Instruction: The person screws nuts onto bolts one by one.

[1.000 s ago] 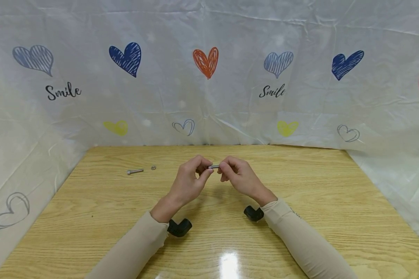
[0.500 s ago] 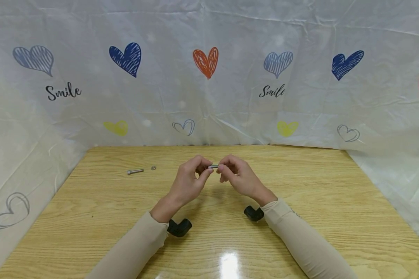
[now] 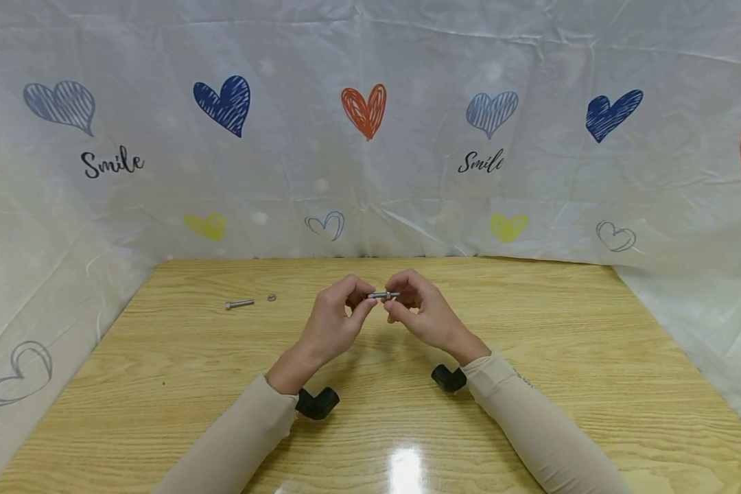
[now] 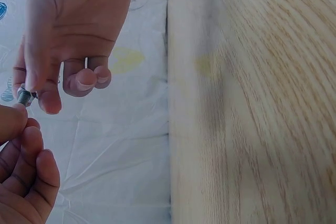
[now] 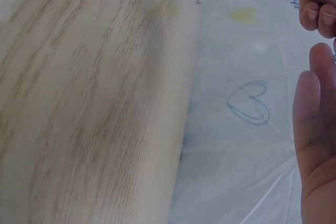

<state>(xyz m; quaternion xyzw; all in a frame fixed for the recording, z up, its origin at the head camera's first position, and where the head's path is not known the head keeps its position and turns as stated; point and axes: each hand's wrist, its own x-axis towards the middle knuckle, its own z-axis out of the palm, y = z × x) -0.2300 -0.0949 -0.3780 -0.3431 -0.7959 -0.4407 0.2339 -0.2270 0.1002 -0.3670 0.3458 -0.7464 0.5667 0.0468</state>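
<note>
My left hand [image 3: 338, 315] pinches a metal bolt [image 3: 378, 295] between thumb and forefinger, holding it level above the table. On the bolt's shank sits a nut [image 3: 388, 295], with the bolt's end sticking out past it to the right. Thumb and fingers of my right hand [image 3: 425, 312] are curled around the nut. The left wrist view shows the bolt's thread [image 4: 23, 97] between both hands, the right thumb tip right at the nut. The bolt's head is hidden in the left fingers. Only part of each hand shows in the right wrist view.
A second bolt [image 3: 239, 304] lies on the wooden table [image 3: 531, 329] to the left, with a loose nut [image 3: 272, 297] beside it. Behind the table hangs a white sheet [image 3: 407, 192] printed with hearts. Black wrist mounts [image 3: 318, 403] stick out below the sleeves.
My right thumb and forefinger have spread apart, bringing the nut and the bolt's end into view. The left hand stays in place on the bolt.
</note>
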